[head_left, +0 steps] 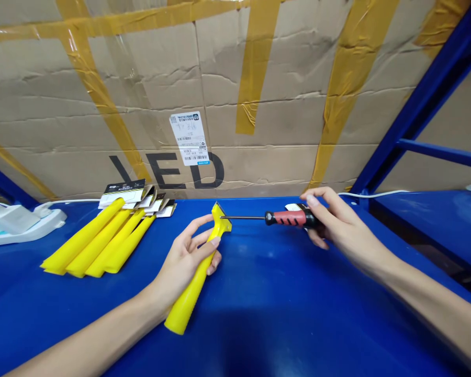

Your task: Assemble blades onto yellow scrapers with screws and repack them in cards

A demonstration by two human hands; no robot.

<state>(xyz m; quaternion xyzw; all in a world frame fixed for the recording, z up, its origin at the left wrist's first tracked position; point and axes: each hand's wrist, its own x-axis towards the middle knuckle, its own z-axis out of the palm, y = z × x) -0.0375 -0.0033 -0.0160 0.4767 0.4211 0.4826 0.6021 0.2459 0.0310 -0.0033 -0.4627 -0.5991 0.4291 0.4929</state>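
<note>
My left hand (192,248) is wrapped round a yellow scraper (188,298), whose head points up and away from me. The fingers grip it just below the head. My right hand (333,220) holds a screwdriver (288,218) by the back end of its red and black handle. Its thin shaft lies level, and the tip meets the side of the scraper's head; whether it sits in a screw is too small to tell. Behind the screwdriver handle, a small white and black item (294,207) is partly hidden.
Several yellow scrapers (102,238) with card tags (129,193) lie in a row at the left. A white power strip (27,228) with a plugged-in adapter stands farther left. A taped cardboard box (227,94) rises behind the blue surface (278,303). Blue frame posts (412,110) flank it.
</note>
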